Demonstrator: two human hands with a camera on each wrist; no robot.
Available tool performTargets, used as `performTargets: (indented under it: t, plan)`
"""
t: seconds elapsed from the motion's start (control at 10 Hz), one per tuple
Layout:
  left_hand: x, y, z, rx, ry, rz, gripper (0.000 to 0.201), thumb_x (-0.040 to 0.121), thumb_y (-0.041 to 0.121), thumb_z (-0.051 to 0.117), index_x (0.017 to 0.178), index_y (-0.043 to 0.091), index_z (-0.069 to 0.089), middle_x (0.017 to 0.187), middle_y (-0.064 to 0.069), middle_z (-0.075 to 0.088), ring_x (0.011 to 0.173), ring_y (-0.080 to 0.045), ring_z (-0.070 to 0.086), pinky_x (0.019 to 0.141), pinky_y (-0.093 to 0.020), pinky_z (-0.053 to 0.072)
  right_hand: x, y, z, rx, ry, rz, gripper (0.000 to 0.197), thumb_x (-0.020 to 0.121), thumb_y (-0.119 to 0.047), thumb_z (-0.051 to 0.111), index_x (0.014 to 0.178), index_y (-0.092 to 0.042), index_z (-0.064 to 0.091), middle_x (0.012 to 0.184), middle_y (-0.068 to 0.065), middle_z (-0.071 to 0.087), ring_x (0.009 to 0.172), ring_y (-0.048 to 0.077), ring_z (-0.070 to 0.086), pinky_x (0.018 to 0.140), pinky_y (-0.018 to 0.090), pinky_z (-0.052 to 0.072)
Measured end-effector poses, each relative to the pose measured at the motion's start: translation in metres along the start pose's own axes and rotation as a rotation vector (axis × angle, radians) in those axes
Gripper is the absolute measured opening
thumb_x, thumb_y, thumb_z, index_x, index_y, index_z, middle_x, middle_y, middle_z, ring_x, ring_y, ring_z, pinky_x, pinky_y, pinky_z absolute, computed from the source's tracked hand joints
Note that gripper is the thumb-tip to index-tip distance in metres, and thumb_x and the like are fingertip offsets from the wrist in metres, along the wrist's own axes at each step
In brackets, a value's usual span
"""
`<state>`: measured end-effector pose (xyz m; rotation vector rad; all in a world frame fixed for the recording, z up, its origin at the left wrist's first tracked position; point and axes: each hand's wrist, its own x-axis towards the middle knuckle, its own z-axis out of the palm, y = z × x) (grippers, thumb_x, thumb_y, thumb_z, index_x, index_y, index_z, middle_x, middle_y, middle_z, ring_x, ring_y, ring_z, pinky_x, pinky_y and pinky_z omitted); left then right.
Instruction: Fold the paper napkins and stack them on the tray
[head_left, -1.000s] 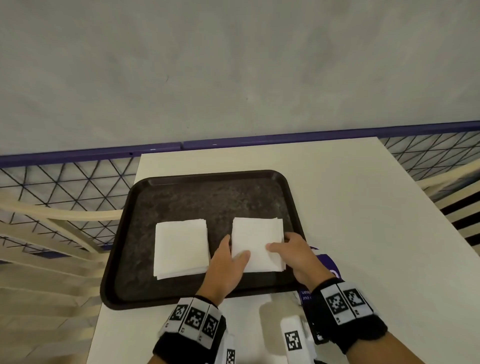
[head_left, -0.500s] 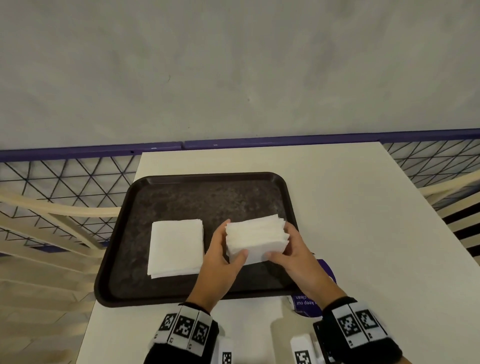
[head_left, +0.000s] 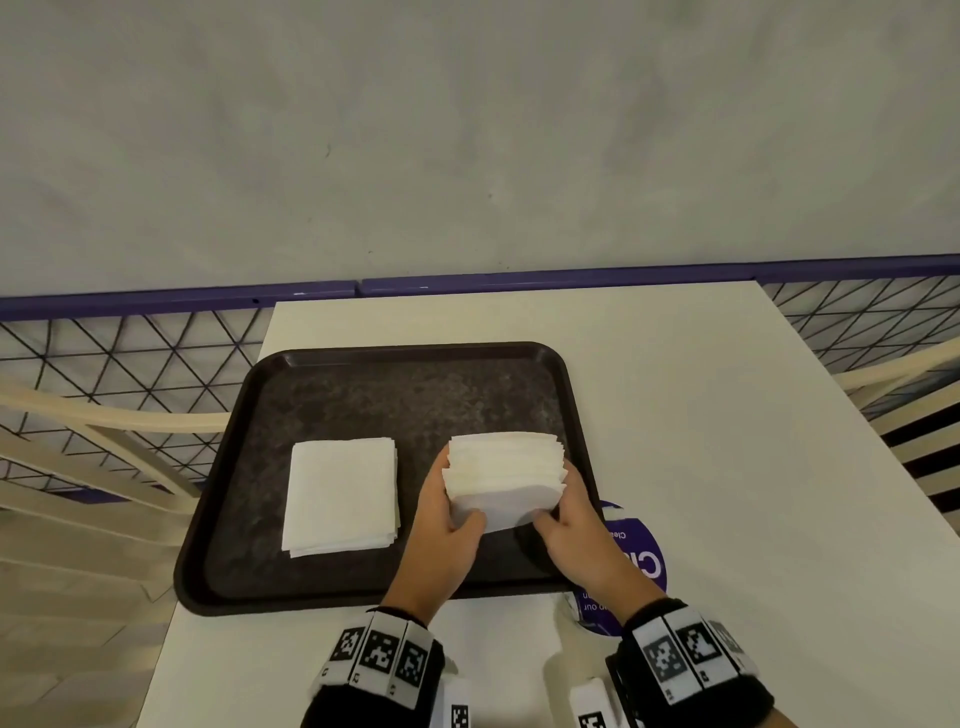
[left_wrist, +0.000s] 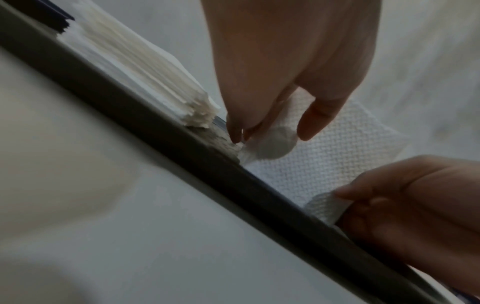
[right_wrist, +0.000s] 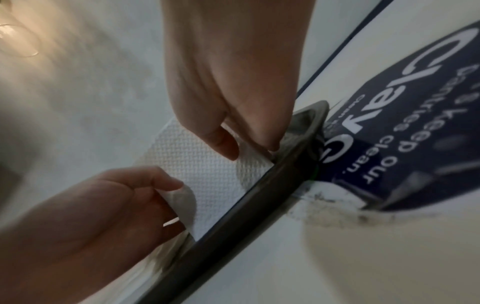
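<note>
Lifted at its near edge since a second ago, the right napkin stack (head_left: 504, 475) tilts on the tray (head_left: 395, 364) as the left hand (head_left: 449, 525) and right hand (head_left: 574, 519) pinch its corners, apparently to fold; a second pile (head_left: 340, 493) lies left of the grip

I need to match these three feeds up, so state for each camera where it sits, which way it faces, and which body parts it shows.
Head: worn on the head, facing forward and down at the tray; shows both hands, left hand and right hand, gripping a napkin stack.
Left wrist: along the left hand, low beside the tray rim; both hands show.
Right wrist: along the right hand; both hands and a sticker show.
Shared: all show the held stack and tray.
</note>
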<state>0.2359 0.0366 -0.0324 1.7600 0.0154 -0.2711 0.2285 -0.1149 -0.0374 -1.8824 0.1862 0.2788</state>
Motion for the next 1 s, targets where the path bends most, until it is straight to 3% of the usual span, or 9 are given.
performTargets:
  t: [0.1, 0.2, 0.3, 0.4, 0.5, 0.6, 0.8, 0.9, 1.0]
  plan:
    - [0.001, -0.004, 0.001, 0.052, 0.038, 0.030, 0.050, 0.095, 0.011, 0.045, 0.141, 0.022, 0.028, 0.134, 0.007, 0.044, 0.123, -0.002, 0.042, 0.084, 0.004, 0.036, 0.000, 0.000, 0.000, -0.077, 0.008, -0.012, 0.051, 0.096, -0.011, 0.045, 0.141, -0.021, 0.023, 0.134, -0.002, 0.040, 0.119, 0.005, 0.037, 0.098, 0.018, 0.033]
    - [0.002, 0.000, -0.003, 0.058, 0.115, 0.056, 0.047, 0.094, 0.027, 0.045, 0.139, 0.023, 0.033, 0.129, 0.010, 0.048, 0.114, -0.001, 0.049, 0.081, -0.004, 0.044, 0.002, -0.003, -0.004, -0.125, 0.090, -0.015, 0.042, 0.096, -0.023, 0.047, 0.136, -0.020, 0.034, 0.125, -0.006, 0.047, 0.117, 0.008, 0.045, 0.093, 0.020, 0.041]
    - [0.007, 0.003, -0.008, 0.123, 0.216, 0.007, 0.048, 0.092, 0.033, 0.048, 0.138, 0.024, 0.035, 0.126, 0.008, 0.052, 0.109, -0.007, 0.053, 0.089, -0.022, 0.049, 0.004, -0.007, -0.006, -0.146, 0.154, 0.012, 0.039, 0.094, -0.030, 0.051, 0.130, -0.019, 0.046, 0.122, -0.006, 0.054, 0.105, 0.005, 0.049, 0.077, 0.009, 0.043]
    - [0.010, 0.005, -0.012, 0.237, 0.283, -0.070, 0.045, 0.092, 0.033, 0.049, 0.134, 0.018, 0.042, 0.114, 0.005, 0.056, 0.097, -0.007, 0.051, 0.074, -0.010, 0.042, 0.007, -0.009, -0.003, -0.153, 0.190, 0.038, 0.036, 0.091, -0.033, 0.055, 0.124, -0.017, 0.054, 0.118, -0.002, 0.060, 0.096, 0.004, 0.052, 0.066, 0.005, 0.039]
    - [0.011, 0.004, -0.013, 0.303, 0.283, -0.131, 0.045, 0.093, 0.032, 0.050, 0.133, 0.013, 0.045, 0.125, -0.004, 0.058, 0.103, -0.011, 0.053, 0.087, -0.020, 0.043, 0.010, -0.007, 0.001, -0.185, 0.219, 0.071, 0.035, 0.090, -0.033, 0.057, 0.118, -0.013, 0.059, 0.113, 0.002, 0.064, 0.090, 0.005, 0.053, 0.062, 0.006, 0.038]
    - [0.011, 0.003, -0.012, 0.338, 0.238, -0.191, 0.048, 0.095, 0.029, 0.045, 0.139, 0.011, 0.036, 0.135, -0.008, 0.052, 0.120, -0.018, 0.050, 0.101, -0.027, 0.038, 0.011, -0.006, 0.006, -0.243, 0.229, 0.091, 0.033, 0.090, -0.033, 0.057, 0.113, -0.010, 0.062, 0.107, 0.004, 0.066, 0.085, 0.005, 0.052, 0.058, 0.006, 0.035]
    - [0.000, 0.009, -0.010, 0.388, 0.126, -0.199, 0.054, 0.097, 0.032, 0.039, 0.146, 0.016, 0.021, 0.149, -0.003, 0.035, 0.134, -0.018, 0.036, 0.110, -0.031, 0.028, 0.010, -0.004, 0.006, -0.291, 0.226, 0.122, 0.040, 0.089, -0.038, 0.057, 0.116, -0.009, 0.059, 0.111, 0.008, 0.064, 0.090, 0.010, 0.055, 0.069, 0.012, 0.040]
    - [-0.018, 0.009, -0.014, 0.359, 0.103, -0.135, 0.052, 0.096, 0.032, 0.041, 0.144, 0.018, 0.027, 0.147, 0.000, 0.038, 0.134, -0.016, 0.037, 0.112, -0.033, 0.030, 0.000, -0.005, -0.004, -0.278, 0.224, 0.126, 0.052, 0.089, -0.041, 0.055, 0.131, -0.010, 0.049, 0.121, 0.007, 0.060, 0.098, 0.011, 0.053, 0.082, 0.019, 0.040]
    - [-0.049, 0.008, -0.020, 0.344, 0.080, -0.101, 0.041, 0.094, 0.028, 0.046, 0.135, 0.023, 0.041, 0.136, 0.003, 0.050, 0.123, -0.010, 0.046, 0.105, -0.027, 0.038, -0.025, -0.015, -0.022, -0.268, 0.237, 0.095, 0.048, 0.091, -0.040, 0.053, 0.131, -0.014, 0.050, 0.120, 0.004, 0.061, 0.093, 0.006, 0.049, 0.082, 0.018, 0.040]
